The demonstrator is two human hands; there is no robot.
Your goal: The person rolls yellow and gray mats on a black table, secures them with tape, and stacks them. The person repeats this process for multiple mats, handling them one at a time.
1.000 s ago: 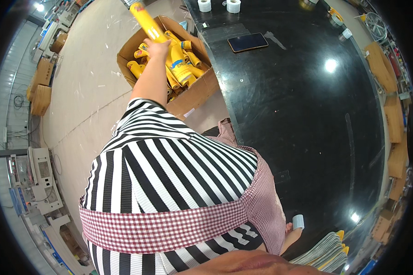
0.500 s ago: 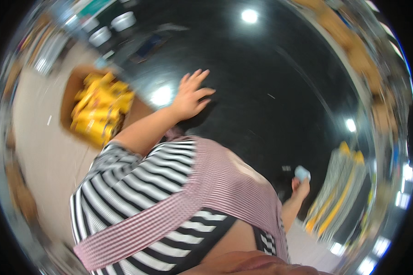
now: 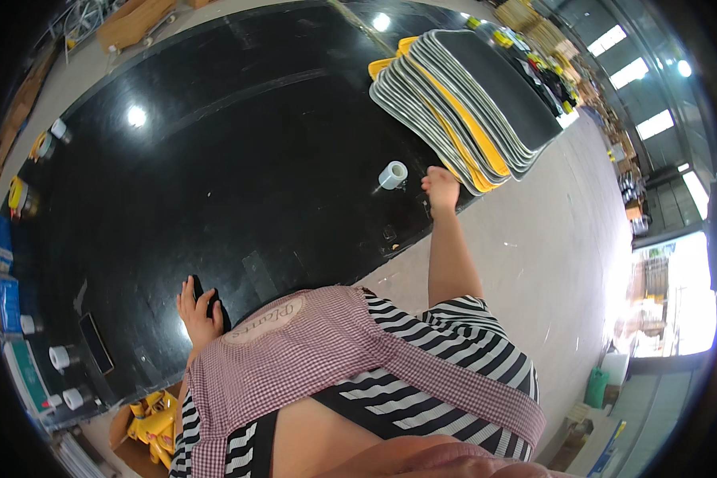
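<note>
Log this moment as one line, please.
left hand: open, over black table | right hand: curled, beside grey-and-yellow stack | pale roll: on table, near right hand

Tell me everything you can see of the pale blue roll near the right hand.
The pale blue roll is a short cylinder with a whitish end ring around a hollow core. Its side looks smooth and slightly shiny; whether it is tape, film or labels I cannot tell. It appears to lie on its side on the black tabletop, open end facing right, just left of the right hand. No hand touches it.
</note>
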